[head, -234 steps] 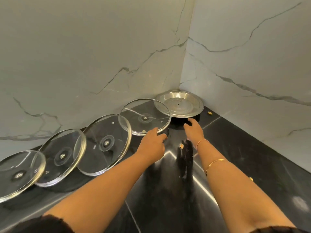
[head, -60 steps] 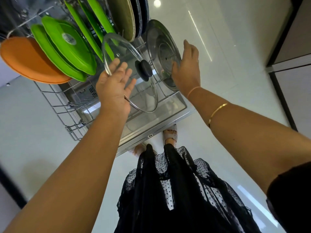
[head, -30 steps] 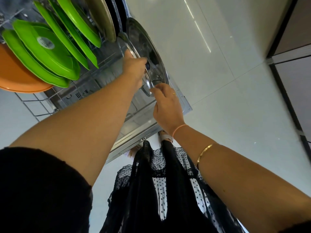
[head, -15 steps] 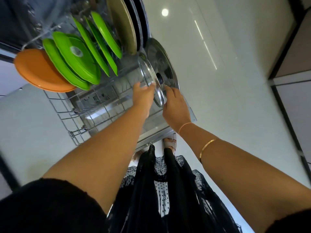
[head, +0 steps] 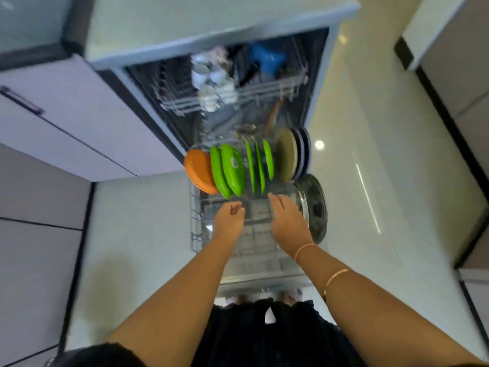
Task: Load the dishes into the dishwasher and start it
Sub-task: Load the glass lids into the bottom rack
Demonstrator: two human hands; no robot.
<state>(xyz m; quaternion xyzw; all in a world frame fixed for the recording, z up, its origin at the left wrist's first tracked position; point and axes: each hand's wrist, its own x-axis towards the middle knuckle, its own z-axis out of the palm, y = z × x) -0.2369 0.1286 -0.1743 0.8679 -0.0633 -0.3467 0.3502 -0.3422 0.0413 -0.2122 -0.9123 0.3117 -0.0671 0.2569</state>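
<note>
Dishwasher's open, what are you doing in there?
A person is loading the dishwasher's lower rack, which is pulled out. Standing in it are an orange plate, green plates, a few darker plates, and at the right end a glass lid next to a steel lid. Both the left hand and right hand are empty and open above the rack, beside the lids. The door is open, so the machine isn't started yet.

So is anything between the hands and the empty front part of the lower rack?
Nothing visible. The left hand and right hand hover empty over the wire lower rack, whose bare front section lies directly below them.
</note>
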